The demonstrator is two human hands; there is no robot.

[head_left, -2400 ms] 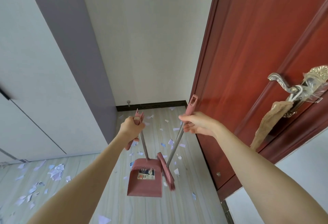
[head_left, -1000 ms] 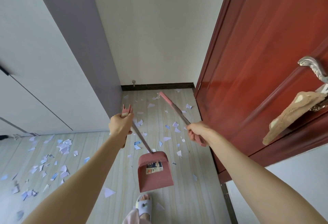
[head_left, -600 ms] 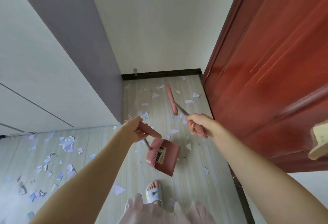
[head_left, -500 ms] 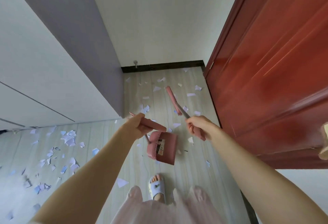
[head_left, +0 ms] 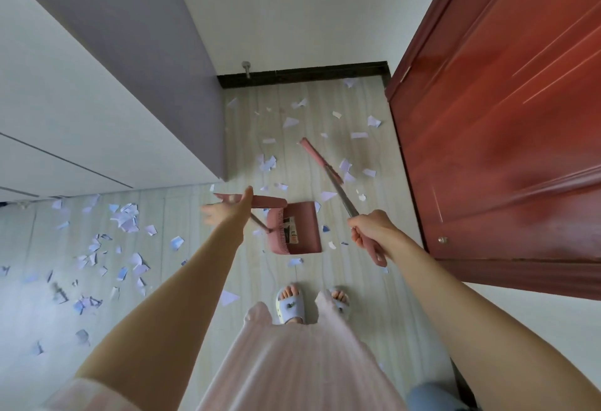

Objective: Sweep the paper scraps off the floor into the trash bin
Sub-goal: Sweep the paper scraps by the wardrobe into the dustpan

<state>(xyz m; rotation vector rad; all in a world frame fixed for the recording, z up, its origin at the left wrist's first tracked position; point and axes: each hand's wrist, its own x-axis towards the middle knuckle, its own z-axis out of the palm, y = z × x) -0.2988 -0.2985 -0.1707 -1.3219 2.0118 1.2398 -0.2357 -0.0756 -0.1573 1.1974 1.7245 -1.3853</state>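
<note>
White and bluish paper scraps [head_left: 268,163] lie scattered over the pale wood floor, with a denser patch at the left [head_left: 123,219]. My right hand [head_left: 370,231] is shut on the pink broom's handle; its head [head_left: 320,160] touches the floor ahead among the scraps. The pink dustpan [head_left: 302,231] stands on the floor between my hands, mouth toward the right. Its pink grip [head_left: 266,201] leans against my left hand [head_left: 227,212], which is blurred with fingers spread. No trash bin is in view.
A red wooden door [head_left: 487,117] stands open at the right. A white and grey cabinet [head_left: 81,101] fills the left. A dark baseboard [head_left: 302,73] and a metal door stop [head_left: 246,67] are ahead. My slippered feet [head_left: 291,306] stand just behind the dustpan.
The dustpan came down from hanging in the air onto the floor. My left hand's fingers have spread off its grip. The broom swung out forward and the view tilted down.
</note>
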